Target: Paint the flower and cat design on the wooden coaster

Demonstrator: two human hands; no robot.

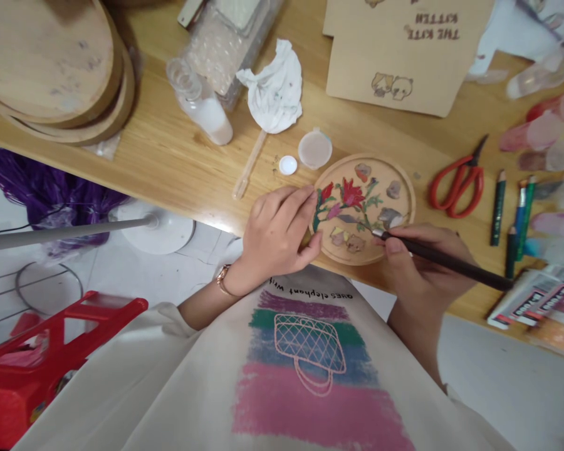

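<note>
A round wooden plate (326, 175) with a raised rim lies near the table's front edge. It bears red flowers, green leaves and several small animal pictures. My left hand (279, 232) grips the plate's left edge, fingers over the rim and thumb lower down. In my right hand (418, 263) is a palette knife (444, 255) with a long dark handle. Its thin metal blade lies low over the middle of the flowers; whether it touches them I cannot tell. Beyond the plate are a small round tub (314, 149) and a white cap (288, 165).
Red-handled pliers (455, 186), dark pencils (498, 207) and paint bottles (540, 128) lie at the right. A plastic dropper (250, 166), crumpled tissue (275, 91) and glass bottle (200, 103) are beyond my left hand. Wooden discs (51, 62) are stacked far left; a brown paper sheet (399, 62) lies behind.
</note>
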